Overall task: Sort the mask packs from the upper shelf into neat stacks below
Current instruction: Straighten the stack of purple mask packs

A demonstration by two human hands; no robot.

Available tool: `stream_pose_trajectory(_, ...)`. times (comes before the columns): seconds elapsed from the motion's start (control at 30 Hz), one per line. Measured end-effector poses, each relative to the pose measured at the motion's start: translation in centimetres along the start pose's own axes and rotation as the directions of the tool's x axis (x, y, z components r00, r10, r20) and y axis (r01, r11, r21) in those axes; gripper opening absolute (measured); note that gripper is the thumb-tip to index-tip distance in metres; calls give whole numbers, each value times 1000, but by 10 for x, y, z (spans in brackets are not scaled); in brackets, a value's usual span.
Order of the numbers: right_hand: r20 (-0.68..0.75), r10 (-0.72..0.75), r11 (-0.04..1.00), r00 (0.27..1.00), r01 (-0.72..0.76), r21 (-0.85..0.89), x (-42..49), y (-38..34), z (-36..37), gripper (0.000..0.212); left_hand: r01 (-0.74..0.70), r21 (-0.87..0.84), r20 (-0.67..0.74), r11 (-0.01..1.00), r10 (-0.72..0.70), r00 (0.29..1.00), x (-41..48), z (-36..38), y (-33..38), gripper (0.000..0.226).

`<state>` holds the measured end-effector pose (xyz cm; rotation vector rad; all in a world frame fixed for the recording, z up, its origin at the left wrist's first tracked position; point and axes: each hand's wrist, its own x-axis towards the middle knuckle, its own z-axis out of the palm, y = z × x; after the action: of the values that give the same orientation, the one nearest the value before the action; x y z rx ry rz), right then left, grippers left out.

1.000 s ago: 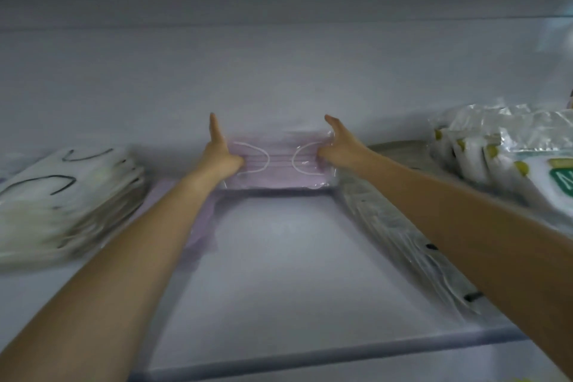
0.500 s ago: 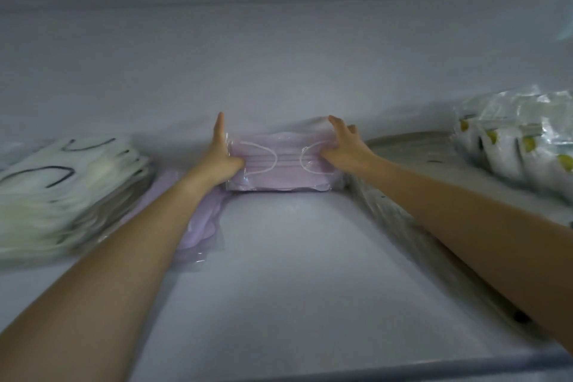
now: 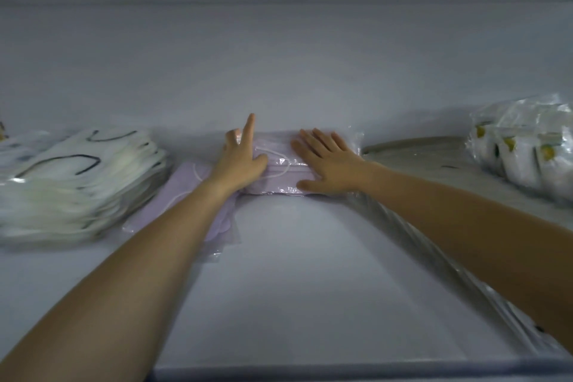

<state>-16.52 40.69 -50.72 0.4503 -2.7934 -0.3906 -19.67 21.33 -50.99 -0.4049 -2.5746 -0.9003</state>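
White shelving fills the view, with a pale back wall close behind. At its far edge a stack of lilac mask packs is lying flat. Half a second ago it was clasped at both ends; now the right hand is spread open on top and the left hand is braced against its left end, fingers loose. Squaring-off appears finished, so another pack can probably be fetched.

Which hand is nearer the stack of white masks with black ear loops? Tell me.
Left. The left hand rests on the purple mask pack's left end, closer to the white mask stack. The right hand lies flat on the pack's right half, farther away.
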Motion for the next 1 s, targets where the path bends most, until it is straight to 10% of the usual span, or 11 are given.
stream_pose_trajectory(0.47, -32, 5, 998, 999, -3, 64, 7, 2, -5, 90, 405, -553, 123, 728, -409, 904, 16, 1, -1, 48)
stream_pose_trajectory(0.6, -51, 4, 998, 999, -1, 59, 7, 2, -5, 90, 344, -561, 81, 753, -364, 928, 13, 4, -2, 40)
stream_pose_trajectory(0.77, -84, -28, 999, 996, 30, 34, 5, 6, -1, 90, 20, -541, 30, 841, -5, 1000, 0, 10, -11, 93)
stream_pose_trajectory(1.0, -64, -45, 999, 997, 46, 15, 7, 10, 5, 100, -21, -414, 134, 910, 84, 987, 0, 8, -18, 93)
